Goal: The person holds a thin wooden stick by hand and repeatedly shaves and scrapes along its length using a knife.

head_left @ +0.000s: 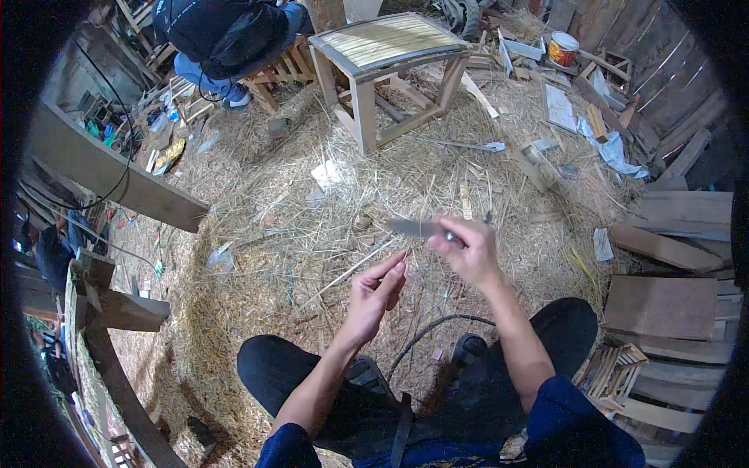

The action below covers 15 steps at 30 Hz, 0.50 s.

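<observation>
Near the middle of the head view my right hand (468, 248) is closed round the handle of a knife (413, 228), its blurred dark blade pointing left. Just below and left of the blade, my left hand (376, 298) pinches a small thin strip (406, 256) between thumb and fingertips. The strip's full length cannot be made out. Both hands are held above straw and shavings, between my knees, and do not touch each other.
A slatted wooden stool (390, 43) stands ahead. Another person (226, 39) sits at the upper left. Curved beams (125, 178) lie on the left, boards (662, 306) on the right. A paint bucket (562, 48) stands at the back right. A black cable (437, 321) lies before me.
</observation>
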Tool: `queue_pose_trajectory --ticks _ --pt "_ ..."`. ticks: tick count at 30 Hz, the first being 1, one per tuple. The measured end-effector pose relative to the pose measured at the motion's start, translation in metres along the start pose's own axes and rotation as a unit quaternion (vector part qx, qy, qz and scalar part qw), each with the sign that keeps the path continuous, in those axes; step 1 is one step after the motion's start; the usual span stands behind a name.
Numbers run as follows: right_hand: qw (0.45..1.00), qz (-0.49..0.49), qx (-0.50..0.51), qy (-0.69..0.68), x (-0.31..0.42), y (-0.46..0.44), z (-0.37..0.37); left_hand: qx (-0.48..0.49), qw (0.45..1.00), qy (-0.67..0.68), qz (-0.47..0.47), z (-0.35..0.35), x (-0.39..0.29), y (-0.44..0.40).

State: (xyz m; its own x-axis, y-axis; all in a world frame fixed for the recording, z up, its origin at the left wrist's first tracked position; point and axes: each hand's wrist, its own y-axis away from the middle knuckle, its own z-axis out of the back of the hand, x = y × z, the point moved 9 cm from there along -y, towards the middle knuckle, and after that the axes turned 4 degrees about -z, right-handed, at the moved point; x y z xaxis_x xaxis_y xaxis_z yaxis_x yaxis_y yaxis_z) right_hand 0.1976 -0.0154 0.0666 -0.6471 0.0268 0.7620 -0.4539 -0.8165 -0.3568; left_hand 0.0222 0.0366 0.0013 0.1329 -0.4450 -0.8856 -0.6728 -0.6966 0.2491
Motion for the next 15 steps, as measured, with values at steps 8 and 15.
queue_pose_trajectory --ticks 8,15 --pt "0.995 0.039 -0.054 0.077 -0.003 -0.016 0.029 0.022 0.999 -0.043 0.0 0.0 -0.007 0.003" --pt "0.98 0.164 0.062 0.097 0.06 0.008 -0.01 0.007 1.0 -0.019 0.005 0.007 0.004 -0.005"
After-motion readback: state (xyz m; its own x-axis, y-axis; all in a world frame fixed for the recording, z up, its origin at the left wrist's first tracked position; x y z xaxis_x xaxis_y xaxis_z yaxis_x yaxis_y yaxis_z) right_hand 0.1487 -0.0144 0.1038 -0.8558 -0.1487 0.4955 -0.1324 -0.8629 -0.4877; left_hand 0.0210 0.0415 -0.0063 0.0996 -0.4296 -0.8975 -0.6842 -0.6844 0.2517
